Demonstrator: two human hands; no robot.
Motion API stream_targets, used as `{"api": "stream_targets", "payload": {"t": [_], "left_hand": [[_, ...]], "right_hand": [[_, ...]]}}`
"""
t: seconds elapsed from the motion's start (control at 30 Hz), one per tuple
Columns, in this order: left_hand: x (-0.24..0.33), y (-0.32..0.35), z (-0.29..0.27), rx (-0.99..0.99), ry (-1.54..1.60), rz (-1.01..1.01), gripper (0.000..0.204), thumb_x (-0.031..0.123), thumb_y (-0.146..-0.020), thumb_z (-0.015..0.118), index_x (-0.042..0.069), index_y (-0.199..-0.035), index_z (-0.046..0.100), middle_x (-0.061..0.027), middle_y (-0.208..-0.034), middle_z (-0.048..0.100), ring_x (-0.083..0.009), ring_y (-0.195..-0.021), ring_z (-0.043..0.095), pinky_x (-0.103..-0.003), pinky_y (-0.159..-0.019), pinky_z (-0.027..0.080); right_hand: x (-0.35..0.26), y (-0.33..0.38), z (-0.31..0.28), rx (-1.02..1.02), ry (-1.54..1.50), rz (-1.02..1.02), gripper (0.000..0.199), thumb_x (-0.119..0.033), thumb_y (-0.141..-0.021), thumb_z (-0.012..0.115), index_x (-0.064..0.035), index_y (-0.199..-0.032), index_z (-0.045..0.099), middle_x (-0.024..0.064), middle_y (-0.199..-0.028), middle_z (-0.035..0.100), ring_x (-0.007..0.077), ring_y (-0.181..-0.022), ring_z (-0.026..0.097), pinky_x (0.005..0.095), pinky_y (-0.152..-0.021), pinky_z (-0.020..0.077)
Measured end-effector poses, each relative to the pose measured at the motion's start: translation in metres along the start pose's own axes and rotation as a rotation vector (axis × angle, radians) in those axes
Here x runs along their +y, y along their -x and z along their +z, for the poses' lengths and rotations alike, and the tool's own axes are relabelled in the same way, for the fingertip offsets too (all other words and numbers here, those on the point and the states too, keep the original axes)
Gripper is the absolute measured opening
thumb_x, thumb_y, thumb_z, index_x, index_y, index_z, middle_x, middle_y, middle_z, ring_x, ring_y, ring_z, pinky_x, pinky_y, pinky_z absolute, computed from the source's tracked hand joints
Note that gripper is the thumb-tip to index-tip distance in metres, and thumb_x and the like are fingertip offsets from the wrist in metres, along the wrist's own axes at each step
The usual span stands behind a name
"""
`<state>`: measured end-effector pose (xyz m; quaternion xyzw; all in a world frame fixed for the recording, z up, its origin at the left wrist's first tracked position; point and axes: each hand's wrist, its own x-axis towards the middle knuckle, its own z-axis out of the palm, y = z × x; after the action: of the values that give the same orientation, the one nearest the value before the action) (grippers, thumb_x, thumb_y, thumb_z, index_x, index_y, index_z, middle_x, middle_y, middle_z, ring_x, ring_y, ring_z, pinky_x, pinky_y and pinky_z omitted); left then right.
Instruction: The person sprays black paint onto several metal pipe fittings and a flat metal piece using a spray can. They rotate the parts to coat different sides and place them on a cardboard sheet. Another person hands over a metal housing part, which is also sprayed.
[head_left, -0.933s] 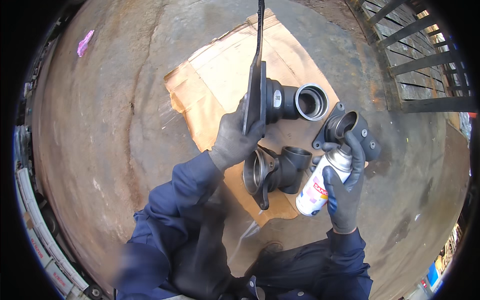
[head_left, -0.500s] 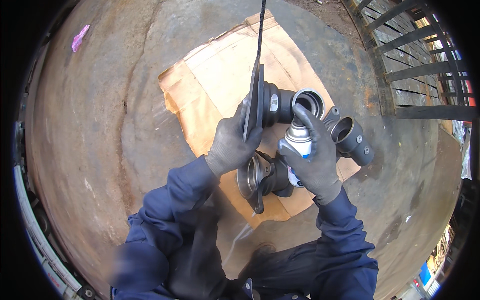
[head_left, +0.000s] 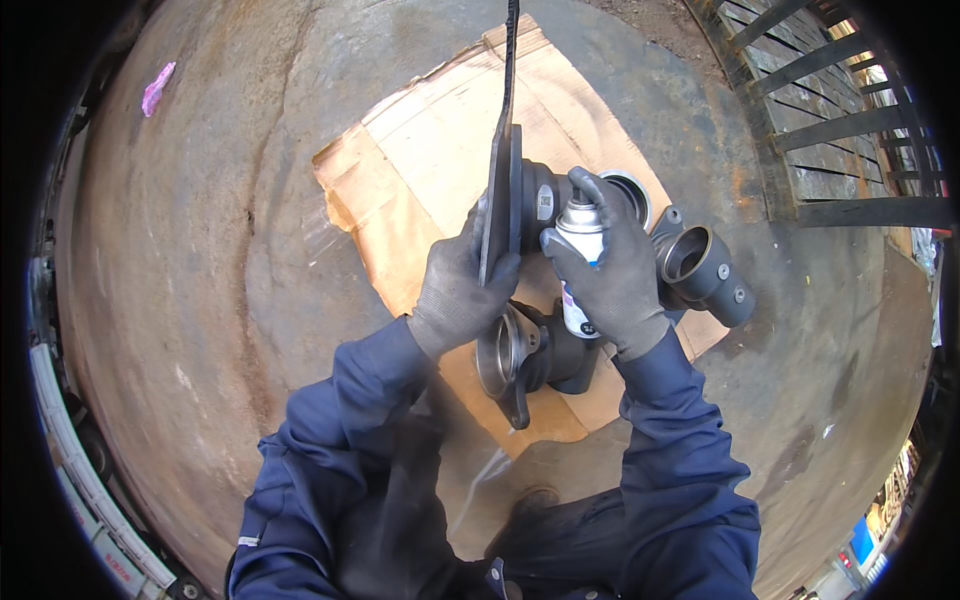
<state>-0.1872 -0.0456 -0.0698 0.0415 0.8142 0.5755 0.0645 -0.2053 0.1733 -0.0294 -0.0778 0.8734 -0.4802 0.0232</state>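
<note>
My left hand (head_left: 462,285) is closed on a thin dark sheet (head_left: 497,200), seen nearly edge-on and rising to the top of the view. Just right of the sheet stands a black metal housing (head_left: 540,200) with a flange and a small label. My right hand (head_left: 618,270) grips a white spray can (head_left: 582,240) with a silver top, held slightly tilted in front of this housing. The index finger lies over the can's nozzle. Below the can, a second black housing (head_left: 548,350) shows a bright ringed opening. A third black housing (head_left: 705,275) lies to the right, beyond my right hand.
A flattened cardboard sheet (head_left: 420,140) lies under the housings on the stained concrete floor (head_left: 190,300). Dark metal bars (head_left: 840,125) stand at the upper right. A pink scrap (head_left: 157,90) lies at the far left.
My right hand has moved left and a little farther away with the spray can, nearer to the flanged housing. My left hand and the dark sheet have shifted only slightly left.
</note>
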Motion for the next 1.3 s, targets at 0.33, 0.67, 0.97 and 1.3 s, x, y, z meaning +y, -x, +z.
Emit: {"api": "stream_targets", "payload": {"t": [0.33, 0.67, 0.97, 1.3], "left_hand": [[0.002, 0.000, 0.000, 0.011, -0.054, 0.031, 0.074, 0.010, -0.093, 0.071, -0.002, -0.160, 0.043, -0.0269, -0.087, 0.074, -0.0462, -0.083, 0.078, -0.047, -0.074, 0.064], [0.002, 0.000, -0.002, 0.000, -0.054, 0.005, 0.079, 0.010, -0.093, 0.071, 0.001, -0.165, 0.039, -0.0266, -0.089, 0.075, -0.0482, -0.082, 0.076, -0.050, -0.075, 0.063], [0.001, 0.000, 0.002, 0.006, -0.058, -0.007, 0.079, 0.009, -0.092, 0.071, 0.002, -0.165, 0.039, -0.0257, -0.088, 0.074, -0.0474, -0.083, 0.076, -0.050, -0.076, 0.063], [0.003, 0.006, -0.012, 0.012, 0.173, -0.129, 0.033, 0.005, -0.099, 0.069, -0.002, -0.131, 0.064, -0.0153, -0.087, 0.075, -0.0268, -0.072, 0.073, -0.039, -0.068, 0.059]], "right_hand": [[-0.001, -0.037, 0.007, -0.038, 0.159, -0.032, 0.065, -0.015, -0.088, 0.081, -0.0068, -0.148, 0.059, 0.0224, -0.133, 0.069, 0.0390, -0.120, 0.071, 0.0442, -0.105, 0.0557], [-0.012, 0.020, -0.017, -0.028, 0.104, -0.120, 0.071, -0.022, -0.092, 0.084, -0.0052, -0.154, 0.056, 0.0222, -0.137, 0.068, 0.0381, -0.127, 0.068, 0.0469, -0.107, 0.0550], [-0.019, 0.000, -0.012, -0.083, 0.212, -0.157, 0.069, -0.016, -0.089, 0.083, -0.0043, -0.152, 0.057, 0.0203, -0.133, 0.070, 0.0346, -0.118, 0.073, 0.0441, -0.105, 0.0572], [-0.024, 0.051, -0.057, 0.393, -0.207, 0.093, 0.081, -0.004, -0.092, 0.080, 0.0002, -0.164, 0.043, 0.0162, -0.143, 0.059, 0.0241, -0.128, 0.061, 0.0381, -0.113, 0.0505]]}}
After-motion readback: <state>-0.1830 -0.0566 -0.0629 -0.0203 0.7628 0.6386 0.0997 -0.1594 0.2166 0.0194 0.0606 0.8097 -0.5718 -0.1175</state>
